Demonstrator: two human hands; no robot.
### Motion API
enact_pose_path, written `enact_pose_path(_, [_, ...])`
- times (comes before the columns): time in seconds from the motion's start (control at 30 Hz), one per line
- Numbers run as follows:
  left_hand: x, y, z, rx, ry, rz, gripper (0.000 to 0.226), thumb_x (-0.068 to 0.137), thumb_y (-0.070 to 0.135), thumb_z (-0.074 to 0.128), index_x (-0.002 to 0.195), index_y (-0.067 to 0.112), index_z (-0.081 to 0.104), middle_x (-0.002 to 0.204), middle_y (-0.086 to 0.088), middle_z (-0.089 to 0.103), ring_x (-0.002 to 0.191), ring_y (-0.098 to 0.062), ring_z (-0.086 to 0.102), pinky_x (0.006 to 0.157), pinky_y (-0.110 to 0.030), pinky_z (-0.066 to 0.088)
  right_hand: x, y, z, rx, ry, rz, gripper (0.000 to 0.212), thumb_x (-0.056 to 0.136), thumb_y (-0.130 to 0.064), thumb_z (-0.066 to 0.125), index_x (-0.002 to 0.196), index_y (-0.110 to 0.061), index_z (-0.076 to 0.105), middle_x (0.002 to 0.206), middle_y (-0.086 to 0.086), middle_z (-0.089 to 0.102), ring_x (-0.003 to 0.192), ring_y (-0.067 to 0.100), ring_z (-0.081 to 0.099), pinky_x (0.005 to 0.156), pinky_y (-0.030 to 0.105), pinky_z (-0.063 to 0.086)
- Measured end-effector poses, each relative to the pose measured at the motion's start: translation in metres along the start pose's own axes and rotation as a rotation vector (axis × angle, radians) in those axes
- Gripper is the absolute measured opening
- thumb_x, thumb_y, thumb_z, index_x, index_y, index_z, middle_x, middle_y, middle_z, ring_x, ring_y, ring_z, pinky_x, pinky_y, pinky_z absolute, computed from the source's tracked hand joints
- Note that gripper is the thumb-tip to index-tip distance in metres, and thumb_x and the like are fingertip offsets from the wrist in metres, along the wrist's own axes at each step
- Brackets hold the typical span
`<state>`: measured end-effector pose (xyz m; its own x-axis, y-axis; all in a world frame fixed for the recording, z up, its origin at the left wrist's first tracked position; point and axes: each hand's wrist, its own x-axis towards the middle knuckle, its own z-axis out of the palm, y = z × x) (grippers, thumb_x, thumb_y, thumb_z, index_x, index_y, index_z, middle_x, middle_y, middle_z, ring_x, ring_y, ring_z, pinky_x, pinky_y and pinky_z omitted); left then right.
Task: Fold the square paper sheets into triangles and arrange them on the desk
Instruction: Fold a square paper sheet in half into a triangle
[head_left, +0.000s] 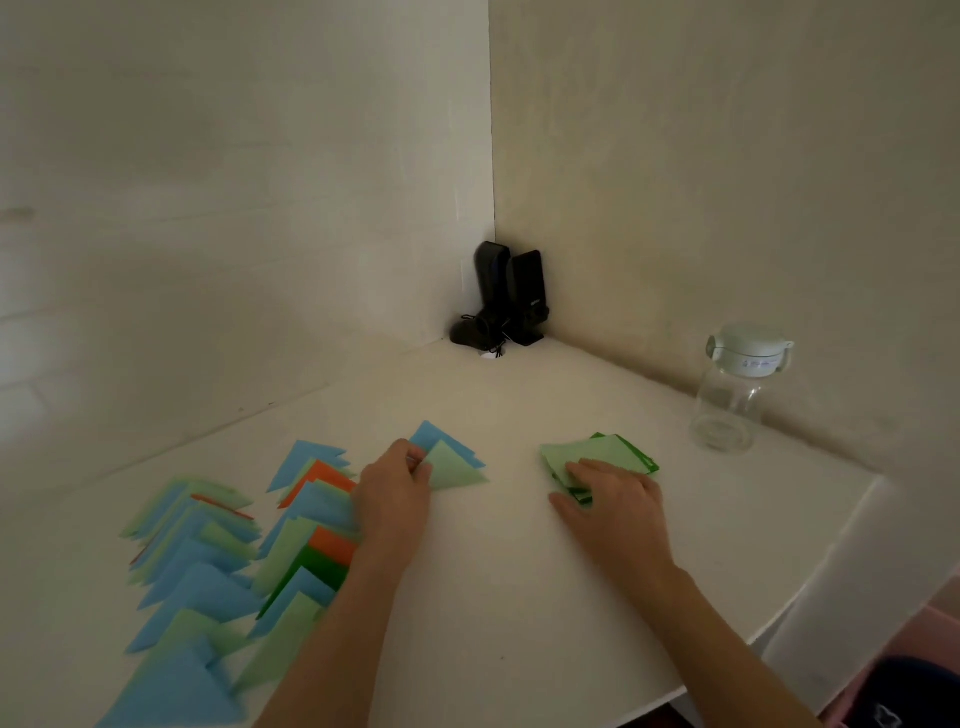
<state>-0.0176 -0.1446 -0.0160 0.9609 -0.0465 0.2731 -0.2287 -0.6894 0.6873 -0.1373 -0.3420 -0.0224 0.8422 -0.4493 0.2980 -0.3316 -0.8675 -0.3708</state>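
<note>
Hands are working over a white desk (519, 571) set in a corner. Left hand (392, 488) is pinching the near corner of a light green triangle (457, 470), its fingers curled together on the paper edge; this triangle is lying flat, overlapping a blue triangle (441, 439) just behind it. Right hand (615, 499) is resting palm down on a stack of green sheets (597, 460), fingers spread slightly apart and pressing the top sheet; whether any fingertip is curling under an edge cannot be told. Stack and light green triangle are lying well apart, with bare desk between them. To the left, two rows of folded triangles (208, 566) in blue, light green, dark green and orange are overlapping one another, running from the near edge toward the left hand. A clear jar (732, 395) with a pale lid is standing near the right wall, beyond the stack. Two black speakers (511, 296) are standing in the far corner.
</note>
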Motion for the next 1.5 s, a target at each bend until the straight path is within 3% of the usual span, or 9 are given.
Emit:
enact_pose_path(0.33, [0.002,-0.007,0.008,0.105,0.045,0.027,0.015,0.086,0.022,0.065,0.1,0.02,0.059,0.102,-0.006,0.056,0.092,-0.025,0.055,0.079,-0.041,0.048,0.0,-0.002,0.012,0.018,0.243,0.027,0.017,0.086,-0.03,0.06,0.08,-0.025,0.075,0.092,-0.01,0.072,0.089,0.015,0.063,0.093,0.034,0.03])
enact_pose_path(0.57, [-0.019,0.005,0.001,0.16,0.111,0.125,0.025,0.084,0.02,0.067,0.108,0.019,0.058,0.106,-0.006,0.053,0.096,-0.024,0.047,0.078,-0.033,0.041,-0.003,-0.002,0.002,0.034,0.193,0.109,0.014,0.084,-0.04,0.062,0.083,-0.029,0.07,0.094,-0.011,0.069,0.096,0.014,0.057,0.09,0.031,0.025])
enact_pose_path(0.73, [-0.05,0.014,0.001,-0.112,0.084,0.294,0.029,0.076,0.004,0.072,0.095,0.022,0.059,0.095,0.007,0.049,0.087,-0.015,0.05,0.075,-0.024,0.039,-0.011,0.0,-0.011,0.17,0.281,0.061,0.022,0.062,-0.044,0.081,0.066,-0.03,0.064,0.082,-0.013,0.067,0.088,0.016,0.058,0.074,0.028,0.02])
enact_pose_path(0.87, [-0.076,0.02,0.001,-0.223,-0.052,0.504,0.033,0.08,0.014,0.069,0.103,0.032,0.054,0.1,0.021,0.044,0.092,-0.001,0.045,0.077,-0.009,0.037,-0.027,-0.013,-0.017,0.187,0.375,-0.076,0.033,0.049,-0.044,0.086,0.056,-0.029,0.057,0.071,-0.017,0.062,0.076,0.014,0.056,0.069,0.028,0.02])
enact_pose_path(0.97, [-0.089,0.013,0.0,-0.168,-0.068,0.654,0.026,0.088,0.028,0.059,0.113,0.03,0.057,0.108,0.011,0.045,0.101,-0.005,0.041,0.082,-0.012,0.037,-0.043,-0.026,-0.011,0.214,0.345,-0.218,0.034,0.051,-0.043,0.086,0.059,-0.029,0.056,0.071,-0.018,0.059,0.073,0.011,0.053,0.069,0.026,0.025])
enact_pose_path(1.07, [-0.096,0.001,0.001,-0.077,-0.053,0.711,0.017,0.085,0.024,0.055,0.098,0.029,0.065,0.103,0.006,0.049,0.095,-0.009,0.04,0.077,-0.019,0.038,-0.057,-0.034,0.001,0.292,0.25,-0.273,0.029,0.057,-0.05,0.077,0.062,-0.031,0.055,0.07,-0.018,0.06,0.072,0.008,0.056,0.072,0.028,0.033])
enact_pose_path(1.3, [-0.094,-0.019,-0.003,0.051,-0.106,0.682,0.019,0.083,0.039,0.048,0.081,0.032,0.066,0.091,0.019,0.061,0.083,-0.01,0.053,0.067,-0.024,0.034,-0.061,-0.026,0.012,0.385,-0.045,-0.224,0.038,0.055,-0.073,0.059,0.065,-0.037,0.061,0.073,-0.023,0.061,0.076,0.0,0.056,0.077,0.031,0.046])
enact_pose_path(1.4, [-0.093,-0.022,-0.003,0.029,-0.11,0.648,0.019,0.081,0.045,0.049,0.081,0.034,0.065,0.092,0.023,0.062,0.087,-0.004,0.052,0.071,-0.015,0.028,-0.056,-0.018,0.005,0.355,-0.12,-0.263,0.046,0.056,-0.072,0.055,0.069,-0.031,0.071,0.083,-0.023,0.061,0.083,0.0,0.055,0.079,0.014,0.039])
enact_pose_path(1.5, [-0.092,-0.024,-0.002,-0.049,-0.083,0.618,0.013,0.078,0.045,0.055,0.078,0.035,0.062,0.09,0.024,0.064,0.087,-0.002,0.054,0.067,-0.024,0.042,-0.057,-0.01,0.003,0.407,-0.11,-0.244,0.04,0.058,-0.067,0.058,0.067,-0.031,0.072,0.089,-0.02,0.06,0.084,-0.002,0.056,0.076,0.004,0.034])
